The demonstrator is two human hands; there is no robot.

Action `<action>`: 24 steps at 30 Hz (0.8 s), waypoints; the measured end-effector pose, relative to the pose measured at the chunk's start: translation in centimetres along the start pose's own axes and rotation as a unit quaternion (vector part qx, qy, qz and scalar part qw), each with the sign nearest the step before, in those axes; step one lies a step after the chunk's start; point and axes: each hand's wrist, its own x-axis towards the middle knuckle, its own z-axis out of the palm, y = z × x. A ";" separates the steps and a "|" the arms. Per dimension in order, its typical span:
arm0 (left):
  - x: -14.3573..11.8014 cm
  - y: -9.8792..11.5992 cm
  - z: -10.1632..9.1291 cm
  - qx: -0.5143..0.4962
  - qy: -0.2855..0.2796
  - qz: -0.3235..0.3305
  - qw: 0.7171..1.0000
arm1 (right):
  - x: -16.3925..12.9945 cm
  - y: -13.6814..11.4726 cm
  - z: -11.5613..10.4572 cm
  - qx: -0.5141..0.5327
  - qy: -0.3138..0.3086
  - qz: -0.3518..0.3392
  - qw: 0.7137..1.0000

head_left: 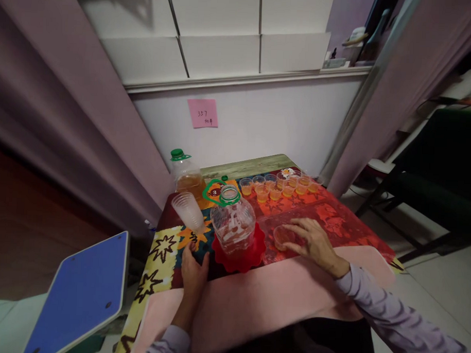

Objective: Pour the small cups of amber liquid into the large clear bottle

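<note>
My right hand (314, 242) curves its thumb and fingers around the side of a clear plastic cup (281, 239) standing on the tablecloth. Left of the jug, my left hand (194, 269) rests low with thumb and fingers apart, holding nothing. A clear jug (234, 225) with a green collar and handle, its mouth uncapped, stands on a red scalloped tray (243, 263) between my hands. Beyond my left hand, a stack of nested clear cups (188, 212) leans at a slant. How much liquid the jug holds is hard to make out.
Several cups of orange liquid (275, 190) stand in rows at the back right. A second jug (187, 179) with a green cap and amber liquid stands back left. A small green cap (224, 178) lies behind the open jug. A pink mat (250, 295) covers the near edge.
</note>
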 end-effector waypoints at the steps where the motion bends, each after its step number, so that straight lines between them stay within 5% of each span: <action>1: 0.0 -0.1 0.0 -0.001 0.000 -0.001 1.000 | 1.0 0.2 -0.3 0.014 0.008 0.002 1.000; 6: 0.0 -0.2 0.2 0.004 -0.005 -0.007 1.000 | 8.5 1.6 0.2 0.042 -0.007 0.047 0.998; 13: -0.2 -0.2 0.4 0.001 0.005 -0.009 1.000 | 17.5 3.0 7.1 -0.069 -0.155 0.123 0.978; 18: -0.3 -0.1 0.4 -0.001 0.009 -0.009 1.000 | 18.0 3.4 9.1 -0.072 -0.180 0.131 0.972; 24: -0.1 0.0 0.4 -0.006 -0.001 -0.012 1.000 | 13.2 4.2 4.8 -0.050 -0.161 0.099 0.981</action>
